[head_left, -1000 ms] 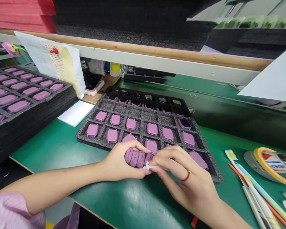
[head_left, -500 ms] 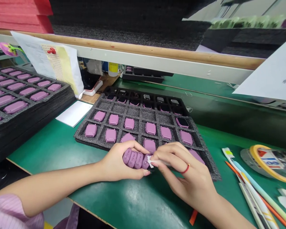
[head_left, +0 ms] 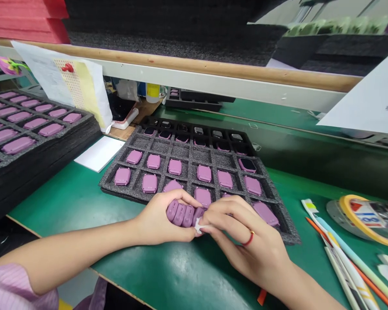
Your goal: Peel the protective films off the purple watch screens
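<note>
My left hand (head_left: 158, 221) is wrapped round a row of several purple watch cases (head_left: 183, 214) held side by side, just above the green table at the near edge of a dark foam tray (head_left: 187, 155). My right hand (head_left: 245, 241), with a red ring on one finger, pinches a small white scrap (head_left: 198, 224) against the end of that row. The tray's pockets hold more purple cases (head_left: 175, 167), some face up with dark screens (head_left: 247, 165).
A stack of foam trays (head_left: 35, 142) filled with purple cases stands at the left. A white card (head_left: 98, 153) lies beside it. A tape roll (head_left: 368, 217) and several pens and sticks (head_left: 342, 258) lie at the right. A shelf rail (head_left: 213, 82) runs across the back.
The right hand's pinch with the white scrap shifted slightly along the end of the held cases. The left hand stayed in place; the view moved a little.
</note>
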Demonstrator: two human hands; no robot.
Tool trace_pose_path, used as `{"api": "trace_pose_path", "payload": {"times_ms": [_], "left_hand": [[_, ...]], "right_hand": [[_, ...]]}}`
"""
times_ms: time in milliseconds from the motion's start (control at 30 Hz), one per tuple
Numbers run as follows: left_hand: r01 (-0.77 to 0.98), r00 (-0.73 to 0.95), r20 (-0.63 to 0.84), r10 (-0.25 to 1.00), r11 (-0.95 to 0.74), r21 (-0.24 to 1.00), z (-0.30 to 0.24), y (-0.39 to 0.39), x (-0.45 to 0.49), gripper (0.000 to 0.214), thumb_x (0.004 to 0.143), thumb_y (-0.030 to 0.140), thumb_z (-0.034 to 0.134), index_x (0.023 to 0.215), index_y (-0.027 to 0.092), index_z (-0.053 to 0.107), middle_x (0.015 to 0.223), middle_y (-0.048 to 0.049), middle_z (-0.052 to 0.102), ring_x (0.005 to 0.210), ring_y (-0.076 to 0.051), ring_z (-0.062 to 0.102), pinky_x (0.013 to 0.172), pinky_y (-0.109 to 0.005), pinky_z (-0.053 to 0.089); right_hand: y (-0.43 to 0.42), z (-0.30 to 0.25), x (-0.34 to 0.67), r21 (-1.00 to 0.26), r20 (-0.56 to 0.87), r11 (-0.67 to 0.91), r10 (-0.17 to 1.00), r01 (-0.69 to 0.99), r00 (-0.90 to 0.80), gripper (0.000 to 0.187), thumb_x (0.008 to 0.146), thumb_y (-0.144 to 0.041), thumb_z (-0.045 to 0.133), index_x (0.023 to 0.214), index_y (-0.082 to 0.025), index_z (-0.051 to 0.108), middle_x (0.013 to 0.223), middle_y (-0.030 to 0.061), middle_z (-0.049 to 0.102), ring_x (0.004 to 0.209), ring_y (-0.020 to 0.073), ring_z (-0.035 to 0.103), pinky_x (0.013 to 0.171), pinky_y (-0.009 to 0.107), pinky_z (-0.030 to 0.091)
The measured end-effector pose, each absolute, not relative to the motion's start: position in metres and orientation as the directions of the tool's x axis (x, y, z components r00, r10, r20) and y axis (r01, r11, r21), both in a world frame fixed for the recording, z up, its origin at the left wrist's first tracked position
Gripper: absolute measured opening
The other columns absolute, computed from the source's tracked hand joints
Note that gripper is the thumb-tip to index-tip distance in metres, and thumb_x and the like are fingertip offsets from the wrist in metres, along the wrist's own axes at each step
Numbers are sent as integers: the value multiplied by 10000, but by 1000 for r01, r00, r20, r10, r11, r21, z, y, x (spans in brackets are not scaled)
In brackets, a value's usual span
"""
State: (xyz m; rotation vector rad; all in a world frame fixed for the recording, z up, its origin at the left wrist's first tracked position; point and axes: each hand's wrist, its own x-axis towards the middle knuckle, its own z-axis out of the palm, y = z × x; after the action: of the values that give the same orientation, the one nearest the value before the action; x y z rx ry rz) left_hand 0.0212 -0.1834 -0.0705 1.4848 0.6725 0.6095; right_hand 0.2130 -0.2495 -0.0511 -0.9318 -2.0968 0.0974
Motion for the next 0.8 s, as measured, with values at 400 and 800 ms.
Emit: {"api": "trace_pose_path", "payload": {"times_ms": [400, 800], "left_hand": [[109, 667, -29, 745, -58, 992, -70, -183, 21, 402, 609, 209, 820, 984, 176, 680, 857, -1, 695, 731, -139, 591, 687, -267, 493], [77, 661, -6, 750, -59, 995, -70, -184, 21, 401, 618, 217, 832, 984, 171, 674, 878, -9, 704, 752, -147, 610, 707, -275, 506]], "right_hand": [[-249, -41, 213, -385, 639, 685, 681, 618, -358, 166, 907, -49, 618, 962, -203, 643, 845, 44, 686, 768, 166, 620, 699, 324, 560], [-248, -45, 215, -400, 637, 706, 673, 585, -377, 182, 908, -27, 613, 995, -186, 632, 871, 52, 681, 803, 170, 608, 726, 330, 550]]}}
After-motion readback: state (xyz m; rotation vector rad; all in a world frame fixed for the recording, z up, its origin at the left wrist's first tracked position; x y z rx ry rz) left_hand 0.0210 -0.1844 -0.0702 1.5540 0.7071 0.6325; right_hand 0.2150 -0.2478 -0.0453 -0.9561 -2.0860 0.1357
